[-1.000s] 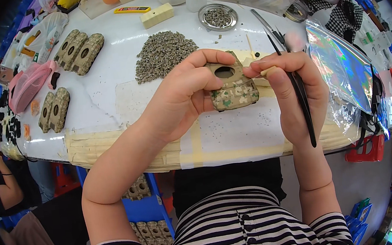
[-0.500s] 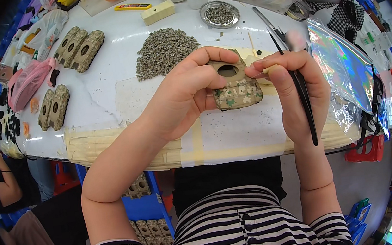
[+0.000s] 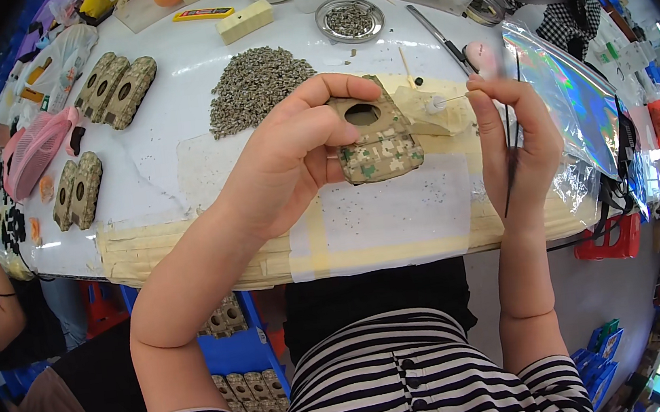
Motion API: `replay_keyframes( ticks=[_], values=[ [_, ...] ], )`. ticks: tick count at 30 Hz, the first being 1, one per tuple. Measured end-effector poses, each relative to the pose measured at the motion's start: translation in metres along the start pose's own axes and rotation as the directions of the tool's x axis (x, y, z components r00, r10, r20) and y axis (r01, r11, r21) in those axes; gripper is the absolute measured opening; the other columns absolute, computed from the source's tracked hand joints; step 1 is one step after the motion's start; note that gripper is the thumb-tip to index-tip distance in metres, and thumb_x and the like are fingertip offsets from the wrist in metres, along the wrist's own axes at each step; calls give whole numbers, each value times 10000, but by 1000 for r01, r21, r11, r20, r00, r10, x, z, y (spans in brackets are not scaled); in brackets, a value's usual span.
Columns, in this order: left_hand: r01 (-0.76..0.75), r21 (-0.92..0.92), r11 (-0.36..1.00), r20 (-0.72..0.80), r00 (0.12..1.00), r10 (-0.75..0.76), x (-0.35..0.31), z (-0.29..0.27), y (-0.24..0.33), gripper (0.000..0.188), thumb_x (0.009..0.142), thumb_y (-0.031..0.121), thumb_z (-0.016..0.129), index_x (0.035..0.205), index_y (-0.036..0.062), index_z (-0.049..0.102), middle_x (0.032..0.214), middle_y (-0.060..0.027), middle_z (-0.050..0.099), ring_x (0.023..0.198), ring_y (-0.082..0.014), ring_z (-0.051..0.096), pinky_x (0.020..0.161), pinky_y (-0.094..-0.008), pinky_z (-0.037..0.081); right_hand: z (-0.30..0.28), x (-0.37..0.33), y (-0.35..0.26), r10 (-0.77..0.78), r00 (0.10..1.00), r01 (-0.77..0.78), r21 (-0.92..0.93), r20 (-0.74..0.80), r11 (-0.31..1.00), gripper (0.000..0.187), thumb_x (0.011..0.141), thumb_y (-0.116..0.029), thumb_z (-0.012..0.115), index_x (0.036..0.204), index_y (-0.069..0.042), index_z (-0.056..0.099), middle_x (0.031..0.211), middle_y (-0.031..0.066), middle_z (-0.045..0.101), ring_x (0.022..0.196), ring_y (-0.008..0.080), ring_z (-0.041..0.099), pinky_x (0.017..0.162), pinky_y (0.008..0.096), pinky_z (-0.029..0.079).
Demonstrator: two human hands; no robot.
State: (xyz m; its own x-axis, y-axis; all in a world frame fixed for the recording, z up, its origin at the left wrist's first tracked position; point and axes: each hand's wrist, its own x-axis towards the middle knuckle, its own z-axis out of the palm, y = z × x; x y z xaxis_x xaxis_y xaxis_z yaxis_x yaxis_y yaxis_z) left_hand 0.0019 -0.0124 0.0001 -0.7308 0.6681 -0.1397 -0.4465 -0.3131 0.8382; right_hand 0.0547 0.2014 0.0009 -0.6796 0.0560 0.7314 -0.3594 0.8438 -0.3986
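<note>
My left hand (image 3: 291, 149) is closed round the edge of a camouflage-patterned case (image 3: 382, 145) with an oval hole, held up above the table. The thumb lies beside the hole. My right hand (image 3: 523, 131) pinches a thin pale stick (image 3: 458, 97) between thumb and forefinger. The stick's end reaches a small whitish, semi-clear blob or cup (image 3: 436, 104) on a crumpled piece of yellowish masking tape (image 3: 418, 119); whether they touch I cannot tell. Black tweezers (image 3: 511, 161), blurred, are also tucked into the right hand, pointing down along the palm.
A heap of small metallic pieces (image 3: 258, 88) lies mid-table, with more in a round metal dish (image 3: 350, 21). At left stand several similar cases (image 3: 117, 92) and a pink mesh item (image 3: 39, 154). Iridescent film (image 3: 570, 97) covers the right side. Another person's arm (image 3: 2, 292) shows at far left.
My right hand has moved the stick away from the case, right and slightly up, to the whitish blob on the tape. The case stays in my left hand.
</note>
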Motion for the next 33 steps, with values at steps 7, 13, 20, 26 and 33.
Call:
replay_keyframes(
  ticks=[7,13,20,26,33],
  values=[
    [-22,-4,1000,-10,1000,22,2,-5,0,405,800,86,432,1191,-23,447,1221,-198,520,1101,-349,578,953,-389,486,-9,-13,4,96,984,-108,73,151,991,292,905,-269,568,1044,-14,595,942,120,653,901,211,623,803,302,447],
    [-9,10,1000,-8,1000,10,1,-3,-1,405,803,119,464,1185,-15,451,1239,-207,506,1088,-356,583,926,-405,500,-43,-50,4,202,928,-265,174,313,948,452,843,-61,645,1232,26,432,1031,157,641,915,204,644,828,304,477],
    [-9,22,1000,-40,999,10,1,-2,-2,408,805,131,467,1189,-6,452,1258,-215,494,1095,-371,573,949,-407,480,-47,-73,20,318,853,-479,377,415,793,179,789,-22,698,957,23,655,892,98,673,812,163,638,758,265,494],
    [0,17,1000,-53,999,1,3,-3,-1,412,807,131,458,1196,-6,451,1264,-216,491,1100,-374,569,980,-414,453,-43,-74,20,442,782,-621,497,439,606,113,863,-20,630,936,37,564,890,97,653,819,125,607,765,241,474],
    [-6,11,1000,-46,999,6,3,-3,-3,416,808,133,457,1199,-10,447,1271,-226,484,1104,-375,566,977,-416,454,-38,-73,19,455,765,-643,493,456,587,81,864,3,624,921,32,574,871,78,638,802,104,586,743,229,468]
  ],
)
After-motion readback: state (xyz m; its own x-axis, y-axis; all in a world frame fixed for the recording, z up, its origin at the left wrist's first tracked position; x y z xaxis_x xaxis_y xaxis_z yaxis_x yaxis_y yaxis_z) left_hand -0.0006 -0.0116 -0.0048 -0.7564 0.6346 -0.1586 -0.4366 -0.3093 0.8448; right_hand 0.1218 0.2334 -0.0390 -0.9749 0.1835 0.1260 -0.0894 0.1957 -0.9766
